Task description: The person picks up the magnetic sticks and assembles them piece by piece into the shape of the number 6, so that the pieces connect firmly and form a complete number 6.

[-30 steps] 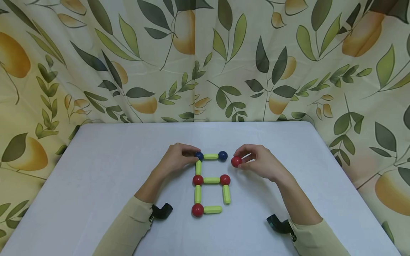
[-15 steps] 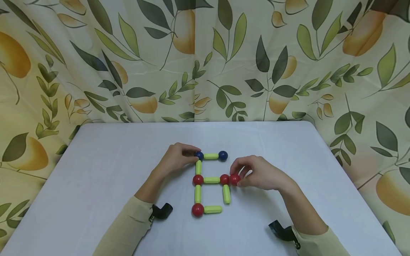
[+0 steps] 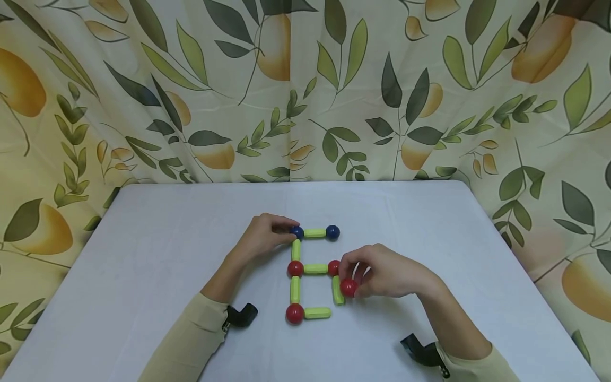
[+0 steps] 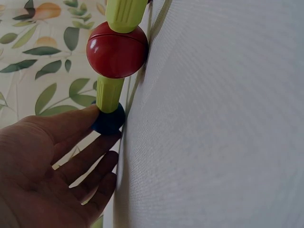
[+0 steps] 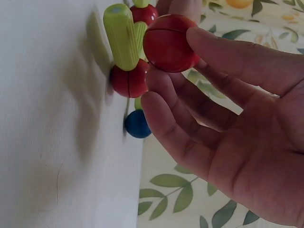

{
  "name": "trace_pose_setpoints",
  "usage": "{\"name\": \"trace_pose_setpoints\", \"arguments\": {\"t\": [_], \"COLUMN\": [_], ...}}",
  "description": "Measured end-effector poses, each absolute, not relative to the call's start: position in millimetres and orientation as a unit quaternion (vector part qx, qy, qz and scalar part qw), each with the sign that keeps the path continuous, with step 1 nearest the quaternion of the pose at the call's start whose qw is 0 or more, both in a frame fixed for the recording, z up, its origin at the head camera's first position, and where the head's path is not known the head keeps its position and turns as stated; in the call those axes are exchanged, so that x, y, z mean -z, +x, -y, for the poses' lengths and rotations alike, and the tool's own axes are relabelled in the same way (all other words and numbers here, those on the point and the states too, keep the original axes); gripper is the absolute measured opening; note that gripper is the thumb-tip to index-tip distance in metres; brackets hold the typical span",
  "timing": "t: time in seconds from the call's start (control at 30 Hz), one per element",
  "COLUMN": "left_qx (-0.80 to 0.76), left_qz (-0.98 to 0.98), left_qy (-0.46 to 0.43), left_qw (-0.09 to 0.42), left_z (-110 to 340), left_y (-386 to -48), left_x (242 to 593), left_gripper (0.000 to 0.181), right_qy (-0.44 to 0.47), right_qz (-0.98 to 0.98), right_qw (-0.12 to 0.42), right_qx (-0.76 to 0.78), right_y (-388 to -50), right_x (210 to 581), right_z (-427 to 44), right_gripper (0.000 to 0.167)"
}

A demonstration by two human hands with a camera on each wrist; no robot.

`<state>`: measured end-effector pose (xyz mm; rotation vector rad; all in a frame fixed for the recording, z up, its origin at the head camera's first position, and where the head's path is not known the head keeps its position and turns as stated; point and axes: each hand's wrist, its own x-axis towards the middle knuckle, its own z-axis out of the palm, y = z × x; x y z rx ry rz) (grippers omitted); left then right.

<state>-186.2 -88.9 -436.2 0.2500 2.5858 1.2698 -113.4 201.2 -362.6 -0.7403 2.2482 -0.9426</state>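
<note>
My left hand (image 3: 261, 233) pinches the blue ball (image 3: 297, 232) at the far left corner of a figure made of balls and yellow-green rods. From that ball a rod (image 3: 314, 233) runs right to a second blue ball (image 3: 332, 232), and another leads down to a red ball (image 3: 295, 269). In my right hand (image 3: 389, 270), thumb and fingers hold a loose red ball (image 5: 171, 43). It is close beside the rod (image 5: 121, 37) that hangs from the middle right red ball (image 5: 129, 79); touching or apart, I cannot tell.
At the figure's near left corner sits a red ball (image 3: 295, 313), with a rod (image 3: 317, 313) pointing right from it. The white table (image 3: 167, 254) ends at a leaf-patterned curtain (image 3: 334, 106). Black wrist cameras (image 3: 242, 315) hang at both sleeves.
My right hand has carried its red ball toward me, from beside the right blue ball, past the middle right red ball, to beside the lower rod. My left hand stays put.
</note>
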Motion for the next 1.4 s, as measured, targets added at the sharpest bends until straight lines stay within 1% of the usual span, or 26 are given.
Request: {"name": "trace_pose_setpoints", "arguments": {"t": [0.27, 0.67, 1.17, 1.4], "left_qx": [-0.436, -0.434, -0.432, -0.433], "left_qz": [-0.887, -0.888, -0.89, -0.889], "left_qy": [0.086, 0.085, 0.084, 0.085], "left_qw": [0.124, 0.126, 0.123, 0.121], "left_z": [89.5, 89.2, 88.0, 88.4], "left_y": [-186.1, -186.2, -186.2, -185.8], "left_x": [436.5, 435.8, 435.4, 435.8], "left_gripper": [0.03, 0.03, 0.03, 0.03], "right_qy": [-0.306, -0.319, -0.323, -0.319], "right_qz": [-0.84, -0.843, -0.855, -0.861], "right_qw": [0.297, 0.293, 0.273, 0.276], "right_qx": [0.335, 0.319, 0.3, 0.285], "right_y": [-105.4, -98.6, -89.2, -87.7], "right_x": [362.6, 366.1, 370.7, 373.0], "right_z": [-193.5, -186.2, -177.3, -173.6], "right_gripper": [0.028, 0.028, 0.03, 0.029]}}
